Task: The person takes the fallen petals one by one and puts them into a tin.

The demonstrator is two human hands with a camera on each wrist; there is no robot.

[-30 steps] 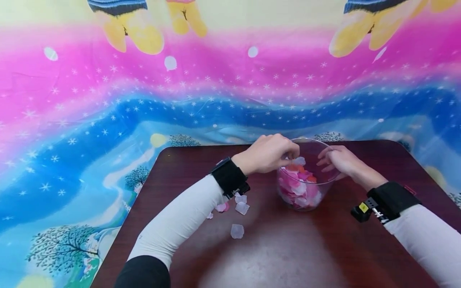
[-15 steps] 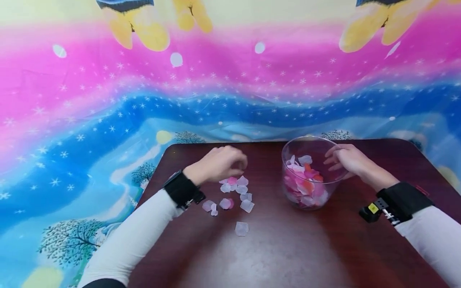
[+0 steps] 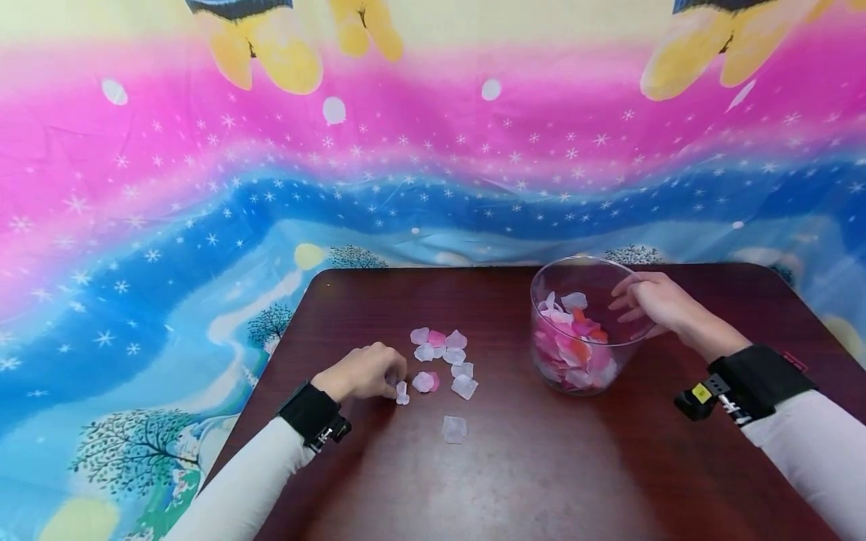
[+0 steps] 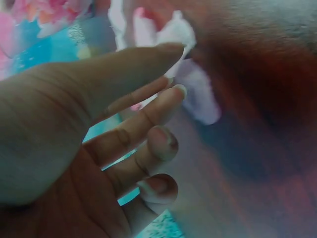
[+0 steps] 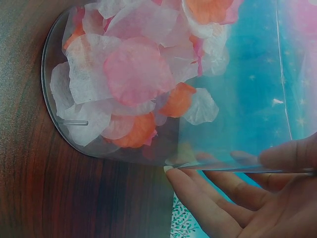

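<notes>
A clear glass bowl [image 3: 543,284] holding pink, white and orange petals [image 3: 572,350] stands on the right half of a dark wooden table [image 3: 541,466]. My right hand [image 3: 625,302] grips its rim, fingers inside the glass and thumb outside; the right wrist view shows that grip [image 5: 233,166] against the bowl wall [image 5: 247,99] and the petals [image 5: 133,69]. My left hand [image 3: 395,383] is down on the table left of several loose petals [image 3: 443,353], thumb and index fingertips [image 4: 176,69] pinching the edge of a white petal [image 4: 200,101].
One white petal [image 3: 454,428] lies apart, nearer me than the cluster. A bright pink, blue and yellow patterned cloth [image 3: 203,188] hangs behind the table and drapes past its left edge. Black wrist bands [image 3: 758,379] sit on both white sleeves.
My left hand left the bowl, swung left over the loose petals, then dropped toward me to the near-left petal. The right hand and bowl stayed put.
</notes>
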